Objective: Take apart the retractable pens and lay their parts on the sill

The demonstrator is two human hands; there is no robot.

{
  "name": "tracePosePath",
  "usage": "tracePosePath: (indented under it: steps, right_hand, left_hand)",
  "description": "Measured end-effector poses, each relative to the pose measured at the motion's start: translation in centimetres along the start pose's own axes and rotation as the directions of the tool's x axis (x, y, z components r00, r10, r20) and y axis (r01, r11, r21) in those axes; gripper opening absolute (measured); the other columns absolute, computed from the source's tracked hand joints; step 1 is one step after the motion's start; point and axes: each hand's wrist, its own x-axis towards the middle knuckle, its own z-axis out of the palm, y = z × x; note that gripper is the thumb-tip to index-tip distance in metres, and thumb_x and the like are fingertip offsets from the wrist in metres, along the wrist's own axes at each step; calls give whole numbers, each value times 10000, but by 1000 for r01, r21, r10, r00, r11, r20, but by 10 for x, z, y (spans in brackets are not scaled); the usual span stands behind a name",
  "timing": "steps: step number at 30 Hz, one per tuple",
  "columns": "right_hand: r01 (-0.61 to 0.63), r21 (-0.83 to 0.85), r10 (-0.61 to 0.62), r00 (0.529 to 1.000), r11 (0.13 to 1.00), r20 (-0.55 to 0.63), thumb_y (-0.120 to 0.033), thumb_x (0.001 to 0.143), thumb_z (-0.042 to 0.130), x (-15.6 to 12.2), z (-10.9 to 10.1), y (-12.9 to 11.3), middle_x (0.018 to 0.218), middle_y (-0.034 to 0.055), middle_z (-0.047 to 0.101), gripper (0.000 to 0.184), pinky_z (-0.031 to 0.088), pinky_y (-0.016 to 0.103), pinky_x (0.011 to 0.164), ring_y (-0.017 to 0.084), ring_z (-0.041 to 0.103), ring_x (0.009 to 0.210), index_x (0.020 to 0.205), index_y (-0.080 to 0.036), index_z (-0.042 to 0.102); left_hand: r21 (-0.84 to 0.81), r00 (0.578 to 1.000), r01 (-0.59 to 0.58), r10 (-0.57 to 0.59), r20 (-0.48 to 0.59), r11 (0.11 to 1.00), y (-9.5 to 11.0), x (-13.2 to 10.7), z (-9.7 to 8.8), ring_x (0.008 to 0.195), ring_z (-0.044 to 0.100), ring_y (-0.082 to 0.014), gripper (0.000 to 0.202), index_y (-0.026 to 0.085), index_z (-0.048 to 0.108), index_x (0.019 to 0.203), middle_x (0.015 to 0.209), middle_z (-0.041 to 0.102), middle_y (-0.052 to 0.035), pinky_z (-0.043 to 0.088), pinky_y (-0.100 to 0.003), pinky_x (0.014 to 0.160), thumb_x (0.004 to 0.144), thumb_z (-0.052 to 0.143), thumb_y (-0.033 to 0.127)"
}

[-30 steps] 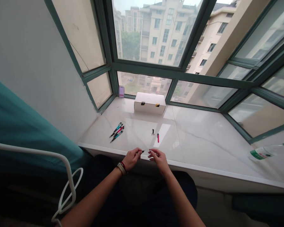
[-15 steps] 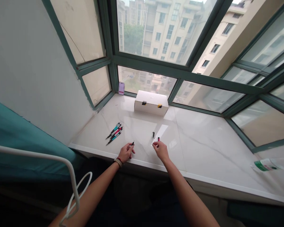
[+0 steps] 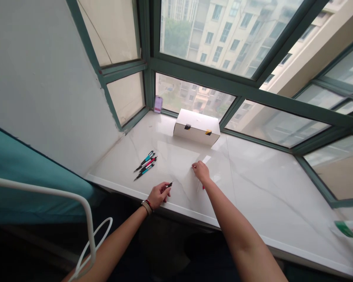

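Note:
My left hand [image 3: 159,194] rests at the front edge of the white marble sill [image 3: 253,184], its fingers closed on a short dark pen part [image 3: 170,184] whose tip points up and right. My right hand [image 3: 201,171] reaches further onto the sill with its fingers curled down and pinched together. What they hold is hidden. A small pink pen piece [image 3: 203,188] peeks out beside my right wrist. Several pens [image 3: 145,164] in teal, pink and black lie together left of both hands.
A white cardboard box [image 3: 197,127] stands at the back of the sill by the window frame, with a small purple item [image 3: 158,103] in the corner to its left. A plastic bottle [image 3: 349,229] lies at the far right. A white rail with a cable [image 3: 88,231] is at lower left.
My hands have parted from in front of my lap. The right hand has moved forward past the pink piece to where a small dark piece lay. The left hand stays near the edge with the dark part.

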Motion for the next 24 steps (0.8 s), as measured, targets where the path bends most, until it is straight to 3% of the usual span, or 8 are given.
tracePosePath:
  steps: [6, 9, 11, 13, 15, 18, 21, 24]
  right_hand:
    - [-18, 73, 20, 999, 997, -36, -281, 878, 554, -4, -4, 0, 950, 80, 631, 268, 377, 278, 728, 200, 585, 872, 1094, -235, 705]
    - [-22, 226, 64, 981, 974, -183, -339, 889, 516, -24, -7, -10, 904, 74, 645, 318, 386, 293, 748, 206, 582, 852, 1139, -217, 672]
    - [-16, 391, 109, 970, 920, -218, -408, 907, 458, -47, -2, -21, 852, 70, 657, 341, 396, 302, 757, 205, 584, 812, 1034, -199, 696]
    - [-33, 586, 114, 988, 809, -102, -491, 900, 432, -74, 9, -33, 761, 56, 661, 410, 413, 297, 703, 194, 587, 714, 896, -186, 706]
    - [-72, 735, 76, 997, 675, 29, -535, 895, 411, -98, 22, -42, 719, 40, 659, 450, 430, 288, 650, 181, 587, 637, 903, -183, 691]
    - [-105, 823, 130, 991, 558, 38, -558, 882, 425, -124, 37, -49, 761, 43, 671, 449, 455, 288, 656, 181, 607, 657, 933, -184, 670]
    - [-91, 849, 143, 990, 521, 18, -553, 866, 463, -135, 41, -50, 780, 52, 680, 424, 467, 294, 683, 184, 618, 682, 898, -180, 662]
    - [-57, 840, 95, 995, 539, 7, -519, 856, 503, -137, 39, -48, 750, 47, 681, 377, 468, 297, 704, 183, 619, 695, 831, -181, 668]
  left_hand:
    - [3, 1000, -1, 1, -2, 1000, -1, 0, -1, 425, 518, -77, 413, 149, 589, 1075, 684, 640, -9, 403, -198, 432, 859, 526, 495]
    - [22, 1000, 16, -16, -12, 1000, -1, 0, 0, 413, 492, -71, 455, 139, 600, 1110, 673, 637, -10, 390, -196, 425, 866, 501, 511]
    - [94, 1000, 19, -18, -9, 995, 0, 1, 2, 413, 478, -75, 471, 145, 616, 1135, 632, 623, 1, 384, -198, 430, 874, 481, 513]
    - [214, 1000, -10, 11, 0, 977, 2, 4, 5, 451, 502, -94, 454, 164, 646, 1132, 592, 614, 7, 403, -209, 469, 882, 473, 501]
    - [338, 998, -69, 68, 16, 939, 6, 8, 9, 540, 567, -120, 418, 191, 672, 1118, 628, 651, -8, 446, -226, 553, 891, 472, 479]
    - [484, 985, -172, 156, 74, 858, 10, 12, 17, 755, 654, -161, 363, 244, 679, 1128, 883, 729, -32, 492, -259, 724, 901, 478, 445]
    - [590, 972, -234, 207, 115, 773, 9, 10, 23, 926, 662, -187, 340, 280, 667, 1152, 1085, 709, -21, 494, -279, 829, 912, 474, 424]
    - [637, 960, -269, 256, 116, 722, 5, 6, 26, 1010, 649, -186, 349, 280, 635, 1197, 1152, 685, -11, 494, -278, 874, 933, 443, 404]
